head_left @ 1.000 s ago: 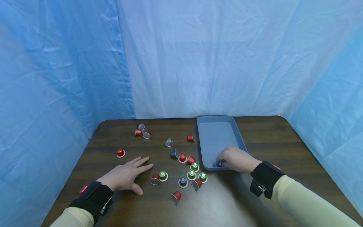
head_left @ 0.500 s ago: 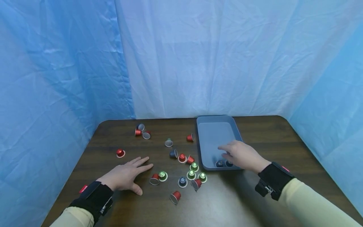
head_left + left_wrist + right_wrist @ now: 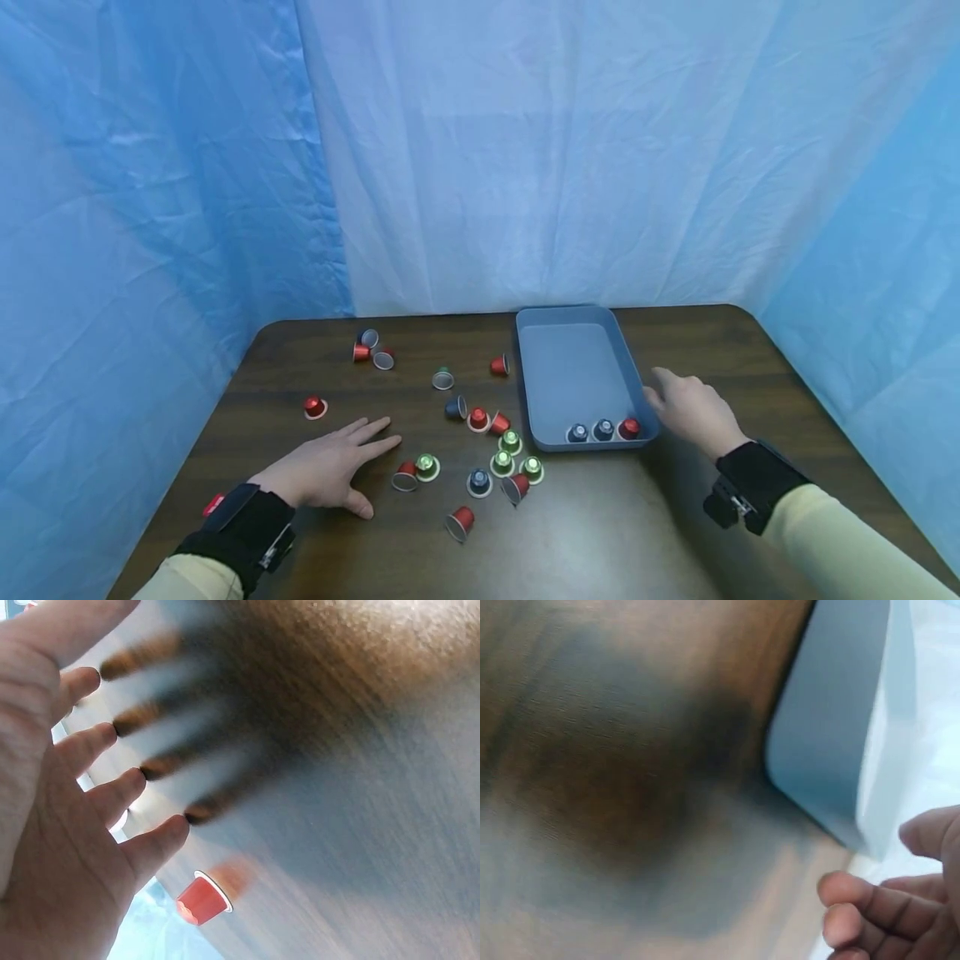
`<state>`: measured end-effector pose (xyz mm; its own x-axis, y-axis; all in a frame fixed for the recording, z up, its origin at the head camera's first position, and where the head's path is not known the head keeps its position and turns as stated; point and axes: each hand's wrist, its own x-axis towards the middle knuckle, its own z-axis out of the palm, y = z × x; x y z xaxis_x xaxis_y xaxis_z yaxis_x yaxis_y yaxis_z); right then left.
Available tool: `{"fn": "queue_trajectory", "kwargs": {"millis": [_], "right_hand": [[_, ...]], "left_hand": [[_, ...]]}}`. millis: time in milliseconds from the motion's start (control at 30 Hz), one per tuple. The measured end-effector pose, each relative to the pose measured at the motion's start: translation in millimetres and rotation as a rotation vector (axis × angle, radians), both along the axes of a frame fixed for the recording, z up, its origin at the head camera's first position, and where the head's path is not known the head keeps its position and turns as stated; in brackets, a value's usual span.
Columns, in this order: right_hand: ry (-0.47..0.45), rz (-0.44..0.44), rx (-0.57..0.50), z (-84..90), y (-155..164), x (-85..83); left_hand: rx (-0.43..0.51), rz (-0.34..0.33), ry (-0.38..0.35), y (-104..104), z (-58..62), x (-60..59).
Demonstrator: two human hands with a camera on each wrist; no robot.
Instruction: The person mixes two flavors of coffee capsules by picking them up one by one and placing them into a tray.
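My left hand (image 3: 322, 467) rests its spread fingertips on the table at left, holding nothing. A red coffee capsule (image 3: 314, 407) stands beyond it; in the left wrist view, a red capsule (image 3: 204, 898) shows near the fingers. Just right of the blue-grey tray (image 3: 573, 315) is my right hand (image 3: 693, 412), its fingers loosely bent around nothing. Along the tray's front wall stand a dark blue capsule (image 3: 577, 432), a second dark blue capsule (image 3: 603, 430) and a red capsule (image 3: 628, 428). The right wrist view shows the tray's outer wall (image 3: 825, 727) beside the bent fingers (image 3: 844, 926).
Several green, red and blue capsules cluster left of the tray, among them a green capsule (image 3: 510, 442) and a blue capsule (image 3: 479, 482). A red capsule (image 3: 460, 523) lies on its side nearer the front. Blue curtains (image 3: 480, 167) hang behind the wooden table (image 3: 600, 533).
My right hand has left the tray's front part and moved right, past its side wall. This uncovers the capsules along the front wall. The left hand has stayed in place.
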<state>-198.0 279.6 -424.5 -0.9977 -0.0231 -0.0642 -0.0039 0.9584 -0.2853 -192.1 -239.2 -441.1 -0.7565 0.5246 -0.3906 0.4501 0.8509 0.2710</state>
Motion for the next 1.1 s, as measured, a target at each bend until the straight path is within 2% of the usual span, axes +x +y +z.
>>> {"fn": "queue_trajectory", "kwargs": {"millis": [133,233,467,633,833,1000,1100], "right_hand": [[-0.053,-0.018,-0.029,-9.7,2.4,1.2],[-0.060,-0.013,-0.057,-11.6,0.5,1.4],[-0.082,-0.009,-0.097,-12.0,-7.8,-0.6],[-0.080,-0.008,-0.106,-15.0,-8.0,-1.6],[-0.079,-0.011,-0.104,-15.3,-8.8,-1.2],[-0.096,-0.022,-0.119,-14.1,-8.7,-2.1],[-0.102,-0.024,-0.133,-14.6,-9.1,-2.4]], "left_hand": [[0.035,0.014,-0.002,1.2,1.7,2.5],[0.075,0.036,0.028,5.3,4.7,6.5],[0.171,0.142,0.049,31.6,12.5,18.9],[0.139,0.144,0.095,49.4,8.2,25.2],[0.068,0.183,0.141,60.7,-2.7,32.1],[0.062,0.144,0.197,63.3,-9.9,34.3],[0.061,0.126,0.205,63.5,-10.3,35.0]]}}
